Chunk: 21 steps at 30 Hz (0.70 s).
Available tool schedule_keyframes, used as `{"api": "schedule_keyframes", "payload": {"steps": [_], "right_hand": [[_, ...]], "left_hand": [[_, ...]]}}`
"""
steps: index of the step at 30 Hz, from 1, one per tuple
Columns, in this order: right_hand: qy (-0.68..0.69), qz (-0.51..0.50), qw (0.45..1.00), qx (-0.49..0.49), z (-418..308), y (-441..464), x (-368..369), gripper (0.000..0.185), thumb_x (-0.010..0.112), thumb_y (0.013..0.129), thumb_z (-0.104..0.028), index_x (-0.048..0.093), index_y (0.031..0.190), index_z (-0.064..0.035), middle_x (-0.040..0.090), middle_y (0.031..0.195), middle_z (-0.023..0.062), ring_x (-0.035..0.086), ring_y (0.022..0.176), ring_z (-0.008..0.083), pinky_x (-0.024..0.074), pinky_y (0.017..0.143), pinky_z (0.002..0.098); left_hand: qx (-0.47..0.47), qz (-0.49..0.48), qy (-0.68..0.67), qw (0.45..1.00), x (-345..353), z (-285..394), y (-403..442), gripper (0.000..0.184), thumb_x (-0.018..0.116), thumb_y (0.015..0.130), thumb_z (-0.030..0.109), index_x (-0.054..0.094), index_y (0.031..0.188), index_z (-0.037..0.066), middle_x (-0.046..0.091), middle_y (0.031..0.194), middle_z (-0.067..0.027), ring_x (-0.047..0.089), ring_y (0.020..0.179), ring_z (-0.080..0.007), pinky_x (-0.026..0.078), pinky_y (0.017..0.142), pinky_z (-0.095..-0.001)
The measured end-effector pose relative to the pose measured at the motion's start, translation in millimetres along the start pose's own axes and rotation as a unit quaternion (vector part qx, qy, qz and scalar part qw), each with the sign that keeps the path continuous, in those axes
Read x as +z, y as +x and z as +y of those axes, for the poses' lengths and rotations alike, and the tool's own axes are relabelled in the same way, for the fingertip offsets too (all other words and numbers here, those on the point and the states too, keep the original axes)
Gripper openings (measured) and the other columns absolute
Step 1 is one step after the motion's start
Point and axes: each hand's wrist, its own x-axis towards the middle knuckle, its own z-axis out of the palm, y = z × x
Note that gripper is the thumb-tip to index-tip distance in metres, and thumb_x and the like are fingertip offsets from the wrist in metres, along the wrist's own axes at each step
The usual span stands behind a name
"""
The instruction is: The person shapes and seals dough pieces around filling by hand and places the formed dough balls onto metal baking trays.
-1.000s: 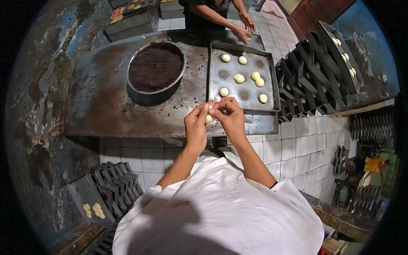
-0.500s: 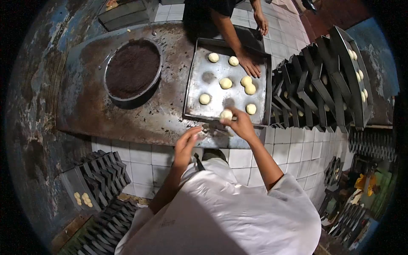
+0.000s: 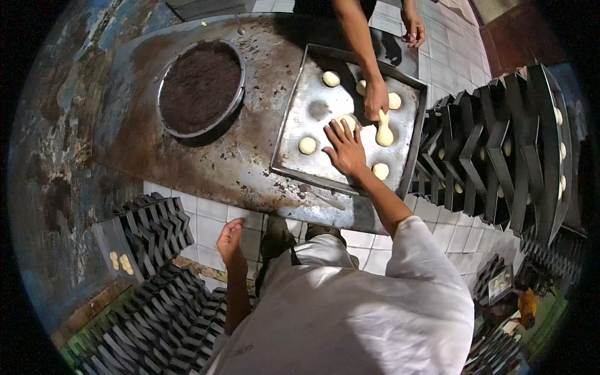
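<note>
My right hand lies with spread fingers over a pale dough ball in the middle of a metal baking tray. The hand hides part of the ball. Beside it, another person's hand grips the top of a stretched dough piece. More dough balls sit on the tray, one on the left and one near the front right. My left hand hangs in front of the table edge, fingers loosely bent, with nothing visible in it.
A round metal basin of dark brown crumbly filling stands on the stained table. A flat tool lies by the front edge. Stacked dark trays rise at the right and lower left. The person's other hand hangs beyond the table.
My right hand has moved from the tray's front edge onto the middle ball; the ball it held no longer shows there. My left hand has drawn back. The other person's hand now grips and stretches dough.
</note>
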Motion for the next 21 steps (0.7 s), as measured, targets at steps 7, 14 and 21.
{"api": "schedule_keyframes", "payload": {"steps": [7, 14, 21], "right_hand": [[0.027, 0.087, 0.996, 0.003, -3.7, 8.2, -12.6, 0.066, 0.054, 0.098, -0.049, 0.043, 0.152, -0.0124, 0.036, 0.16, 0.0166, 0.034, 0.147, 0.0394, 0.0238, 0.119, 0.0597], [0.228, 0.034, 0.899, 0.372, 40.6, 58.0, 9.8, 0.048, 0.074, 0.083, -0.034, 0.067, 0.116, 0.0001, 0.072, 0.102, 0.0209, 0.068, 0.103, 0.038, 0.053, 0.089, 0.0473], [0.654, -0.031, 0.729, 0.198, -29.6, 15.1, -80.7, 0.026, 0.071, 0.093, -0.013, 0.067, 0.117, -0.0011, 0.068, 0.102, 0.0038, 0.064, 0.085, 0.0113, 0.0531, 0.075, 0.0276]], "left_hand": [[0.035, 0.028, 0.004, 0.999, 8.7, 3.0, -8.1, 0.025, 0.064, 0.099, 0.016, 0.068, 0.113, -0.004, 0.069, 0.113, -0.0114, 0.062, 0.109, -0.0196, 0.043, 0.102, -0.0341], [0.08, -0.031, 0.025, 0.996, 40.8, 8.4, 12.0, 0.023, 0.063, 0.099, 0.015, 0.069, 0.108, -0.005, 0.071, 0.107, -0.0093, 0.065, 0.103, -0.0165, 0.046, 0.096, -0.0299], [0.054, -0.147, -0.007, 0.988, 135.9, 61.1, 53.2, 0.025, 0.064, 0.1, 0.014, 0.068, 0.117, -0.004, 0.071, 0.11, -0.0088, 0.064, 0.104, -0.0138, 0.048, 0.092, -0.0277]]}}
